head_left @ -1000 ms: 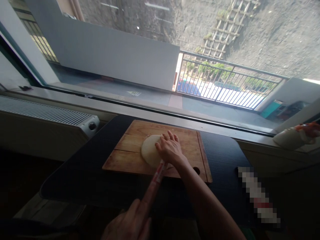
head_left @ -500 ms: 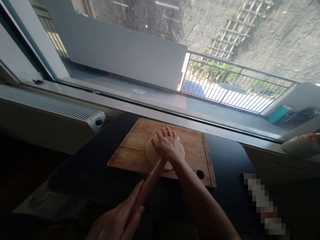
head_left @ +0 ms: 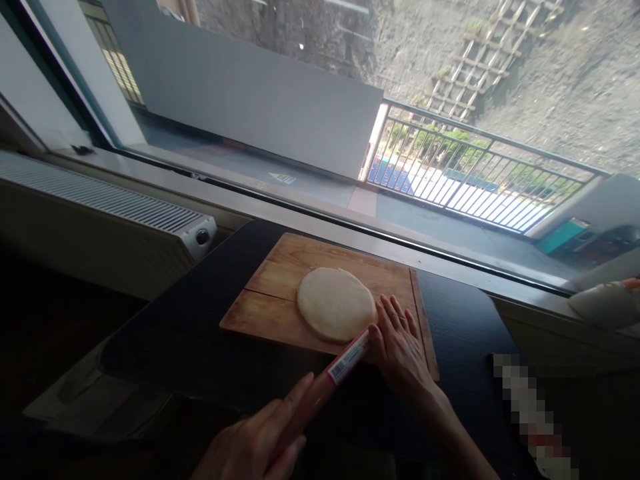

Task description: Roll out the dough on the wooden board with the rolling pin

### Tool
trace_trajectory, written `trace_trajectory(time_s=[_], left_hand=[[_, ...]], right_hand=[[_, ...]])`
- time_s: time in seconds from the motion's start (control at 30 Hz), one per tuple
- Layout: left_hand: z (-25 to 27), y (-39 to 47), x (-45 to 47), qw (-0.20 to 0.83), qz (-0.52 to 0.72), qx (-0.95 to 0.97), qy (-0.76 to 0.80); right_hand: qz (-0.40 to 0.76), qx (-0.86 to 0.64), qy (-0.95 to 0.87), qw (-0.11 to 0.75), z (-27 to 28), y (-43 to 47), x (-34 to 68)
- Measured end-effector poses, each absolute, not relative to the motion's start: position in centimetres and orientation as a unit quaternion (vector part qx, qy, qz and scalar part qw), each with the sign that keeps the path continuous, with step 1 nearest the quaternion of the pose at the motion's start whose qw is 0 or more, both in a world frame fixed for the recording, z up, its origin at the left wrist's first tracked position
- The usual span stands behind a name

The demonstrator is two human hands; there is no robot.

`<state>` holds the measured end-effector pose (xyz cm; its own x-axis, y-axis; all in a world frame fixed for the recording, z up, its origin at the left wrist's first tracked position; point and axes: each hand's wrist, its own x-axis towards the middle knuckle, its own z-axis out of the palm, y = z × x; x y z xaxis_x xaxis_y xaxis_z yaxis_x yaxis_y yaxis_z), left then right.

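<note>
A flat, pale round of dough [head_left: 336, 304] lies on a wooden cutting board [head_left: 260, 311]. My left hand [head_left: 257, 433] is wrapped round a wooden rolling pin [head_left: 317, 397], which slants up and to the right. Near its far end the pin bears a white and red label with a barcode, and that end reaches the board's front edge, close below the dough. Fingers stretched out, my right hand [head_left: 400, 343] rests at the dough's right edge. Its thumb is by the tip of the pin; whether they touch I cannot tell.
The board sits on a dark table [head_left: 200, 320] against a window sill [head_left: 320, 237]. A white radiator [head_left: 195, 230] stands to the left. On the right are a pale rounded container [head_left: 603, 303] by the sill and a blurred-out item [head_left: 533, 413] at the table's side.
My right hand has moved off the top of the dough to its right edge, uncovering the dough. The rolling pin's far end has shifted right and its label now shows.
</note>
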<state>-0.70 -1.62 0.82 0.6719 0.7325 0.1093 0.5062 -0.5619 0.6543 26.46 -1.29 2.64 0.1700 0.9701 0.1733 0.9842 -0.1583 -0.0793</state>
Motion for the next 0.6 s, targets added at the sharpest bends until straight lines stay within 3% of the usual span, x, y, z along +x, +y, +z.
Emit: trace_trajectory(time_s=[0.13, 0.3, 0.6], left_hand=[[1.0, 1.4, -2.5, 0.342, 0.176, 0.798, 0.463], [2.8, 3.9, -3.2, 0.289, 0.184, 0.751, 0.565], [1.0, -0.8, -0.5, 0.334, 0.189, 0.821, 0.423]], right_hand=[[-0.024, -0.751, -0.651, 0.106, 3.6, 5.0, 24.0], [0.031, -0.738, -0.666, 0.101, 5.0, 12.2, 21.1], [-0.06, -0.748, -0.655, 0.09, 2.3, 0.0, 25.4]])
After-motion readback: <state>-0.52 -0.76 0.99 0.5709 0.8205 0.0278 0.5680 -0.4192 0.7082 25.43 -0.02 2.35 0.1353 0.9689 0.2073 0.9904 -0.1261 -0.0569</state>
